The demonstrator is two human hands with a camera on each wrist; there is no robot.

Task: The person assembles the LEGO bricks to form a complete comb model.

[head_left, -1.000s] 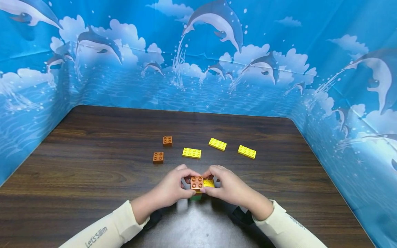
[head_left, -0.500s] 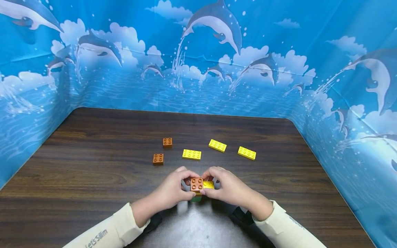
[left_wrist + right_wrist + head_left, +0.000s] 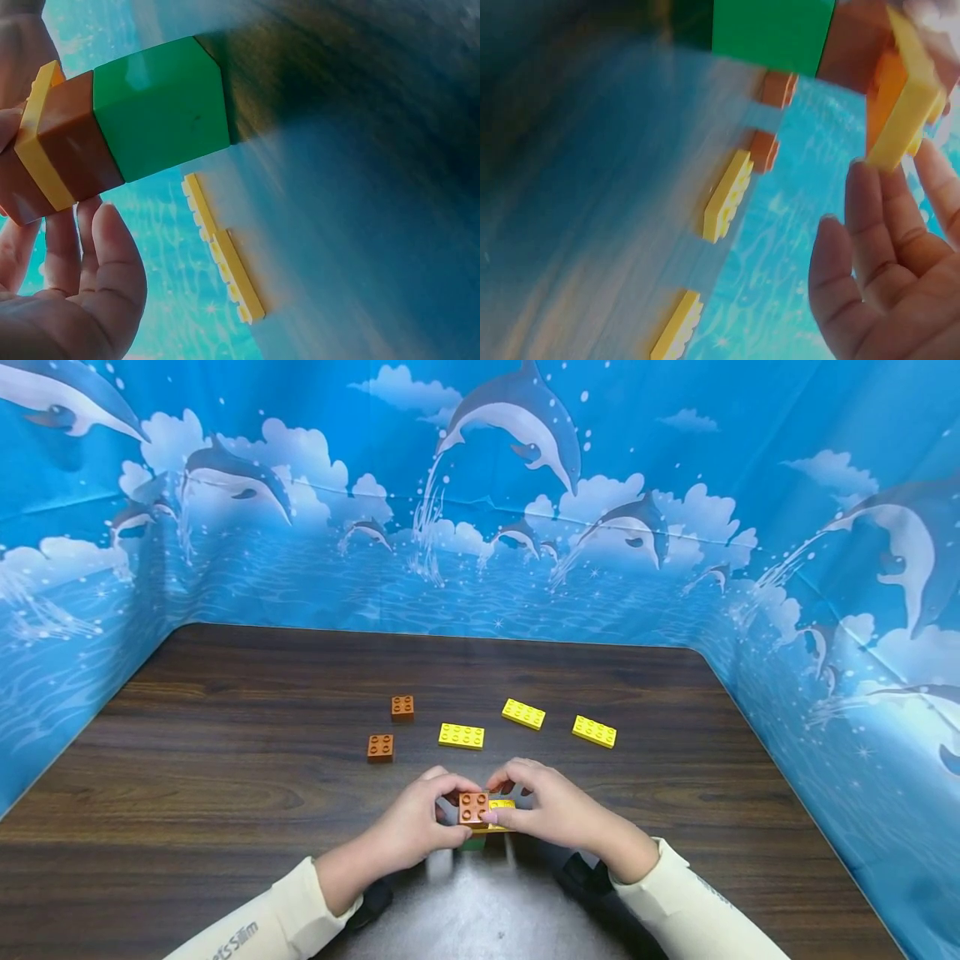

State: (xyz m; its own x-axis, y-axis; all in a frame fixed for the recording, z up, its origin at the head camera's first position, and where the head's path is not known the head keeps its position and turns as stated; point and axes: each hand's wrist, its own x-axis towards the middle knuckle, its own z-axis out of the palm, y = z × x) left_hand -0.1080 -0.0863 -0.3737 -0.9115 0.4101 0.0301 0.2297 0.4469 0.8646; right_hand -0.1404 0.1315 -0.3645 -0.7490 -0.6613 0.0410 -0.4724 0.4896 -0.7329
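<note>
The top brown brick (image 3: 473, 807) is sitting on an overhanging yellow plate (image 3: 45, 175), above a lower brown brick (image 3: 81, 139) and green block (image 3: 161, 109). Your left hand (image 3: 420, 817) is gripping it; your right hand (image 3: 551, 814) is touching its corner, whether pinching I can't tell. Pressing the overhang could be tilting the plate loose.

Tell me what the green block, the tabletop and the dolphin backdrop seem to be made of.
Green block: likely hard plastic, smooth and slightly glossy; crisp edges, a pale reflection.
Tabletop: wood or wood-look laminate, satin; dark streaked grain and a whitish sheen fit either.
Dolphin backdrop: probably thin fabric or plastic sheeting, printed; creases and soft folds show.
</note>
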